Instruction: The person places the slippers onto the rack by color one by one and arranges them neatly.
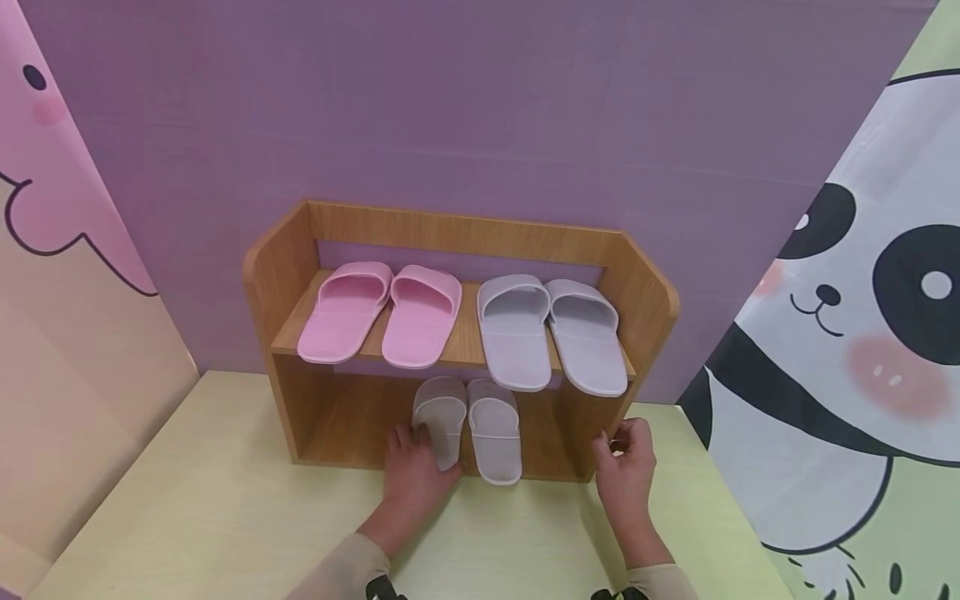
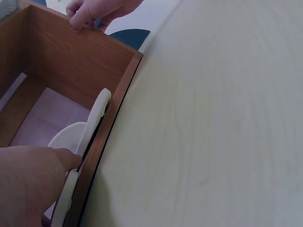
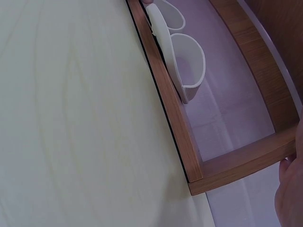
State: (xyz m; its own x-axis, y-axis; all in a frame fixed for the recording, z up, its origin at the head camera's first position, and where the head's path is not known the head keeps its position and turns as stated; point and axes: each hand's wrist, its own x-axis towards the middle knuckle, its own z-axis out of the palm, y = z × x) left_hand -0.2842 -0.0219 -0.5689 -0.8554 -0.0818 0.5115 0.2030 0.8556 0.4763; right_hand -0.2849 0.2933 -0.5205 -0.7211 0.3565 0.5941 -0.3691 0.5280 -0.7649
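Observation:
A wooden shoe rack [image 1: 457,232] stands against the purple backdrop. On its lower shelf, two off-white slippers sit side by side, toe straps to the back. My left hand [image 1: 416,475] holds the left off-white slipper [image 1: 448,425], thumb near its heel end and fingers along its left side. Beside it lies the right off-white slipper [image 1: 497,450], its heel reaching past the shelf's front edge. At the rack's right side panel [image 1: 645,321], my right hand [image 1: 628,462] grips the front edge low down; the right hand [image 2: 102,12] also shows at that panel in the left wrist view.
Pink slippers [image 1: 422,325] fill the upper shelf's left part, and pale grey slippers [image 1: 517,342] its right part; their heels overhang the front. A pale wooden table [image 1: 187,508] carries the rack. Cartoon-printed panels, one with a panda [image 1: 825,400], flank it.

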